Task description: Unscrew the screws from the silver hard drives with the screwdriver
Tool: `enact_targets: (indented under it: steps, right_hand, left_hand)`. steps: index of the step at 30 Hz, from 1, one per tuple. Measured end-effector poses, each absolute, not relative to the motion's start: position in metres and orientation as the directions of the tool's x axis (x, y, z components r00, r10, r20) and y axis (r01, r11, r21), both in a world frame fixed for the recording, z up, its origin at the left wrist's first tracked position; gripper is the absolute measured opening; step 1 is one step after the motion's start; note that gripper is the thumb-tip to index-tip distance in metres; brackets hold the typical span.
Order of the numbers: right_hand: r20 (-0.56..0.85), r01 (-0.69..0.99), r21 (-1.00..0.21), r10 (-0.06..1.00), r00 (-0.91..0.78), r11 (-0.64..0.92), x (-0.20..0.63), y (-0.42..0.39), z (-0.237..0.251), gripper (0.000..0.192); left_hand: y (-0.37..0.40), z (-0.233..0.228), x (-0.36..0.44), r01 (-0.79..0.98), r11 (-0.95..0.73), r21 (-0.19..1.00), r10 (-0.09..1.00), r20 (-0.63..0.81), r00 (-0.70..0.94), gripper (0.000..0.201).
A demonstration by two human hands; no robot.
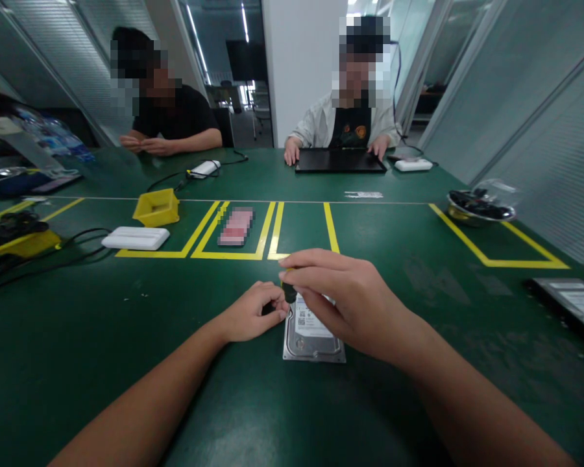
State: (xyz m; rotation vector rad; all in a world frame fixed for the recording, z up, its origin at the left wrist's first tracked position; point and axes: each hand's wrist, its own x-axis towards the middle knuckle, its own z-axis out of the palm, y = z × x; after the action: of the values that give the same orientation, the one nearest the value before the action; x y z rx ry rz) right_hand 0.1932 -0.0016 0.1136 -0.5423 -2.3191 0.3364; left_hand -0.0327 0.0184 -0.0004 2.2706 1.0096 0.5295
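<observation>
On the far left of the green worktop [78, 337] lie dark cables and a yellow tray [26, 243], with a flat white box [135, 238] just right of them and a yellow bin [157, 207] behind it. Beyond those, a seated person rests both hands together at the far edge. Nearer the middle, yellow tape lines [267, 233] mark out bays. Close to the camera, the left hand [250, 314] is curled with its fingertips pressed together against the left edge of a hard drive [314, 334], which lies flat on the worktop, label side up. The right hand [345, 298] hovers over the drive's far end, fingers pinched shut around a small dark tool handle [289, 290] standing on the drive. Behind, a second person has both hands at a black tablet [339, 161]. Further right sit a metal bowl [479, 207] and, at the edge, another flat drive [571, 305].
</observation>
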Motion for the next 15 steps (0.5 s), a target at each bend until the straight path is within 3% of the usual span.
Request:
enact_targets:
  steps: [4,10,15]
  right_hand:
    - [0.56,0.299,-0.399,0.489,-0.669,0.867,0.194,-0.0011,0.112,0.031]
    - [0.538,0.394,-0.366,0.537,-0.649,0.843,0.1931,-0.0009,0.114,0.013]
    - [0.528,0.412,-0.356,0.544,-0.652,0.839,0.1917,-0.0031,0.1163,0.018]
  left_hand:
    - [0.0185,0.0002,-0.0329,0.529,-0.533,0.661,0.766,0.111,0.634,0.019]
    - [0.019,0.0,-0.033,0.533,-0.541,0.651,0.763,0.114,0.636,0.019]
    - [0.0196,-0.0018,-0.0325,0.545,-0.537,0.643,0.768,0.105,0.632,0.021]
